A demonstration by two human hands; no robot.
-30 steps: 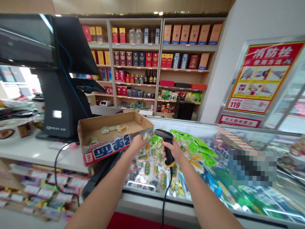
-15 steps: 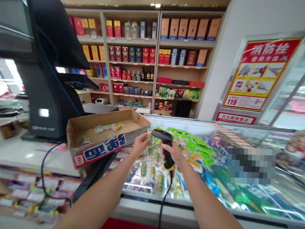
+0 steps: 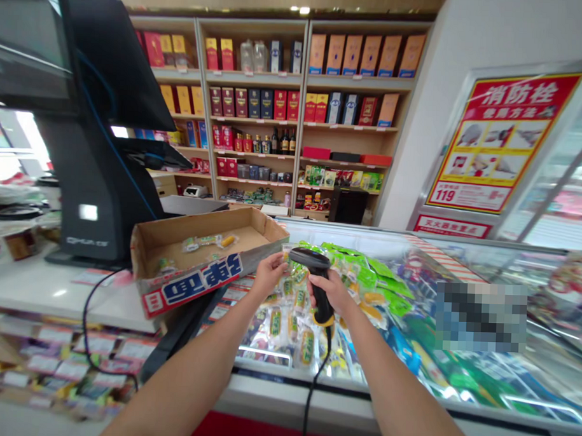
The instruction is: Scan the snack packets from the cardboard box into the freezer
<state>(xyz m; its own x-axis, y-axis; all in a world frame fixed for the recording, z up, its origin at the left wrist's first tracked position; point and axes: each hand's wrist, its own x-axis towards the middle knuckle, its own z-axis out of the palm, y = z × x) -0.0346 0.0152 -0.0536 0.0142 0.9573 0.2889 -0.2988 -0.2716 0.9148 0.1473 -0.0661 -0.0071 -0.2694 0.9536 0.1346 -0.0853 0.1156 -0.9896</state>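
My right hand (image 3: 333, 289) is wrapped round the grip of a black and yellow barcode scanner (image 3: 310, 259), its head pointing left and its cord hanging down the front. Just left of the scanner head, my left hand (image 3: 270, 273) pinches a small clear-wrapped snack (image 3: 286, 251), mostly hidden by the fingers. Beneath both hands, several wrapped yellow snacks (image 3: 307, 347) with green labels lie spread on the glass freezer top (image 3: 262, 360). Left of my left hand stands an open cardboard box (image 3: 195, 222), tilted, with a few wrapped snacks (image 3: 209, 242) inside.
A black checkout terminal (image 3: 98, 192) stands at the left on a white counter (image 3: 63, 299). Green packets (image 3: 370, 270) lie right of the scanner. The scanner cord (image 3: 314, 384) runs over the freezer's front edge. Shelves of boxed bottles (image 3: 273, 104) line the back wall.
The whole view has shifted very slightly. Both hands keep their places, the scanner still in the right and the small snack still in the left.
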